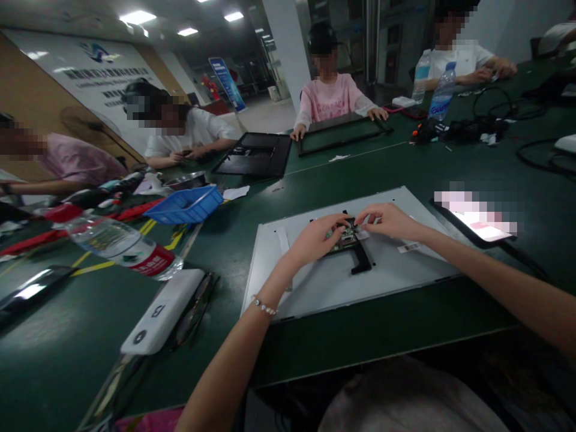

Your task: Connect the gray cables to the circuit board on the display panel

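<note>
A flat pale grey panel [310,291] lies on the green table in front of me. On its middle sits a black plastic bracket [362,262] with a small green circuit board [347,241] in it. My left hand [317,237] curls over the left side of the board, thumb and fingers closed at its edge. From the right, my right hand [382,220] reaches to the board's upper right corner with its fingertips pinched together. Whatever lies between those fingertips is too small to make out. A pale label [409,246] is stuck on the panel by my right wrist.
A lit phone [481,222] lies right of the panel. To the left are a blue tray [184,205], a water bottle [121,246], a white power bank [162,312] and a dark phone [33,294]. Across the table a person [330,99] holds a black frame [344,137].
</note>
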Demonstrator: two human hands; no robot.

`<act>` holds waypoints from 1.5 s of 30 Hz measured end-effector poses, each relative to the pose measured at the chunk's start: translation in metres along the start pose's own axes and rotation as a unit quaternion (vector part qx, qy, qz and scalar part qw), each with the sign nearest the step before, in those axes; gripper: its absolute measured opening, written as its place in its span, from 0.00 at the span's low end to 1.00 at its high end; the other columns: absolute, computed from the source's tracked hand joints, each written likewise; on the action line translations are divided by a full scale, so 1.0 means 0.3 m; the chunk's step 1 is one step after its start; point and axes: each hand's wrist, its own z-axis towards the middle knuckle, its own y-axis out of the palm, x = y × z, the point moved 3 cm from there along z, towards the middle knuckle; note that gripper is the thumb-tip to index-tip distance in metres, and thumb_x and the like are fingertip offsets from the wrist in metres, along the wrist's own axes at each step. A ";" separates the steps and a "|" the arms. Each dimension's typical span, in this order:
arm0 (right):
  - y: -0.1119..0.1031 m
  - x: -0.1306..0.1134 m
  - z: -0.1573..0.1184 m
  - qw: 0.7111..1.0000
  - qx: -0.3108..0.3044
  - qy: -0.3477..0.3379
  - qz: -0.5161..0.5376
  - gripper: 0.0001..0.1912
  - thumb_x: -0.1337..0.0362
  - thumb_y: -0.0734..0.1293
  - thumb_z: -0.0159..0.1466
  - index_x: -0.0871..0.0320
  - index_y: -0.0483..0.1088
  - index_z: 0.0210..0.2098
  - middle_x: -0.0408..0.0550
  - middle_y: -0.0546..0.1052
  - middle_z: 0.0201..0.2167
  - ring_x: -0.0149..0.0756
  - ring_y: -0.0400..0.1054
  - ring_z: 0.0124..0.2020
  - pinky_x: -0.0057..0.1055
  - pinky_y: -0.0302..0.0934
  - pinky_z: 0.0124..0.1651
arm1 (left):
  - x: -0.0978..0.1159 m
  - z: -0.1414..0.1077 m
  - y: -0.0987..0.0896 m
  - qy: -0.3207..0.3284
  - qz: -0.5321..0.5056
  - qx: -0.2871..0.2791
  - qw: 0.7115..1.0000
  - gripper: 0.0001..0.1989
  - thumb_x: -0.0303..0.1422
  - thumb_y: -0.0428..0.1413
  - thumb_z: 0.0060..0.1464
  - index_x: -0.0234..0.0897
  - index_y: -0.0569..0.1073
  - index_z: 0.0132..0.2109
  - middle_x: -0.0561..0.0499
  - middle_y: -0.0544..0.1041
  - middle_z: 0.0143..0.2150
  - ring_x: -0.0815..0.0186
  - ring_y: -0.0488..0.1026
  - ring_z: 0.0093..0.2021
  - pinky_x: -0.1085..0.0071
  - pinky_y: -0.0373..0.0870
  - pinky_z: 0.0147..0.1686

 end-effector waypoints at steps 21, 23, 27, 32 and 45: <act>0.042 -0.020 -0.011 0.999 -0.022 -0.038 -0.022 0.10 0.69 0.63 0.59 0.55 0.75 0.38 0.47 0.76 0.39 0.33 0.69 0.37 0.30 0.63 0.37 | -0.379 -0.294 -0.171 -0.234 0.008 0.012 0.972 0.19 0.40 0.55 0.50 0.38 0.74 0.48 0.48 0.74 0.47 0.67 0.71 0.35 0.71 0.67 0.39; 0.043 -0.018 -0.012 0.999 -0.022 -0.039 -0.026 0.10 0.69 0.63 0.59 0.55 0.75 0.37 0.47 0.76 0.39 0.33 0.69 0.37 0.30 0.63 0.37 | -0.376 -0.292 -0.173 -0.231 0.017 0.011 0.973 0.16 0.39 0.54 0.50 0.37 0.75 0.45 0.50 0.76 0.42 0.67 0.70 0.34 0.72 0.66 0.38; 0.043 -0.023 -0.012 0.998 -0.023 -0.036 -0.034 0.10 0.68 0.63 0.60 0.55 0.75 0.37 0.47 0.76 0.39 0.33 0.69 0.37 0.31 0.63 0.37 | -0.370 -0.292 -0.185 -0.241 -0.003 0.031 0.970 0.14 0.41 0.52 0.52 0.35 0.77 0.38 0.50 0.77 0.34 0.67 0.70 0.33 0.73 0.65 0.37; 0.036 -0.041 -0.012 0.999 -0.009 -0.037 -0.033 0.10 0.66 0.63 0.61 0.55 0.75 0.38 0.47 0.76 0.40 0.34 0.69 0.38 0.32 0.64 0.37 | -0.337 -0.303 -0.221 -0.264 -0.181 0.086 0.944 0.17 0.43 0.57 0.49 0.32 0.75 0.36 0.50 0.74 0.30 0.69 0.68 0.30 0.74 0.65 0.32; 0.054 -0.049 -0.017 0.998 -0.021 -0.041 -0.039 0.10 0.67 0.63 0.61 0.54 0.75 0.39 0.46 0.76 0.41 0.34 0.69 0.40 0.32 0.65 0.39 | -0.279 -0.296 -0.157 -0.296 -0.259 -0.099 0.914 0.13 0.41 0.56 0.51 0.34 0.66 0.35 0.52 0.76 0.23 0.71 0.70 0.19 0.77 0.64 0.21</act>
